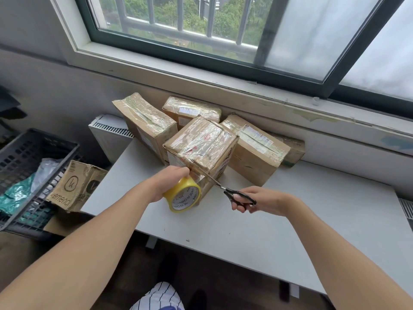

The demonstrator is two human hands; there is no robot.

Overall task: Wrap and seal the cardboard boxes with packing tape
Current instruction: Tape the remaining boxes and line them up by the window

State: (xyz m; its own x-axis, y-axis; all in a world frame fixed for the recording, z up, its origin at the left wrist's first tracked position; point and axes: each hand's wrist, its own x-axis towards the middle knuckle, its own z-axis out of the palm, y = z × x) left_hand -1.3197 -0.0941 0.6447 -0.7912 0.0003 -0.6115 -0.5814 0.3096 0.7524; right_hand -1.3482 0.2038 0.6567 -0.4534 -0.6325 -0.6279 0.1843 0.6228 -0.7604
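A tape-wrapped cardboard box (202, 145) stands on the white table (290, 211), nearest to me. My left hand (166, 181) grips a yellow roll of packing tape (183, 194) held against the box's front lower corner. My right hand (254, 201) holds black-handled scissors (237, 194); their blades reach up and left to the box's front edge, right beside the roll. Whether the blades are on the tape strip is too fine to tell.
Several other taped boxes (252, 146) lean together behind it, below the window sill (290, 104). Left of the table, a black crate (26, 153) holds plastic bags, with an unwrapped printed carton (76, 186) beside it. A white radiator (109, 135) stands at the table's back left.
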